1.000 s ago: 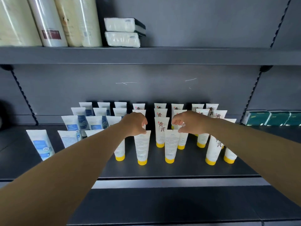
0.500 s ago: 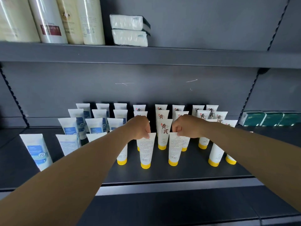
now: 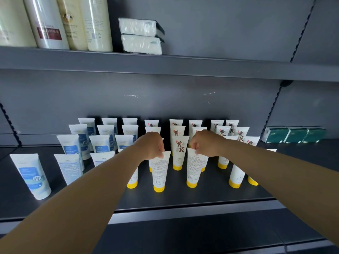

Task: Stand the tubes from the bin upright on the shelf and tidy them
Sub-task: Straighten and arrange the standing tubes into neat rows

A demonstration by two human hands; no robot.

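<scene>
Several white tubes stand cap-down on the dark shelf (image 3: pixel 183 197). Yellow-capped tubes fill the middle and right, blue-labelled tubes (image 3: pixel 100 143) the left. My left hand (image 3: pixel 153 145) pinches the top edge of a front yellow-capped tube (image 3: pixel 160 171), whose printed back faces me. My right hand (image 3: pixel 203 143) pinches the top of the neighbouring yellow-capped tube (image 3: pixel 192 169), also back side out. Between them, one row back, a tube (image 3: pixel 179 153) shows its red and brown characters. The bin is out of view.
One blue-labelled tube (image 3: pixel 32 176) stands apart at the far left. Green boxes (image 3: pixel 293 134) sit at the right end of the shelf. The shelf above (image 3: pixel 165 65) carries tall bottles (image 3: pixel 49 22) and two wrapped white packs (image 3: pixel 141 36).
Both hands kept hold of the tops of the two front tubes. The two tubes shifted slightly forward and apart, and the camera drifted to the left.
</scene>
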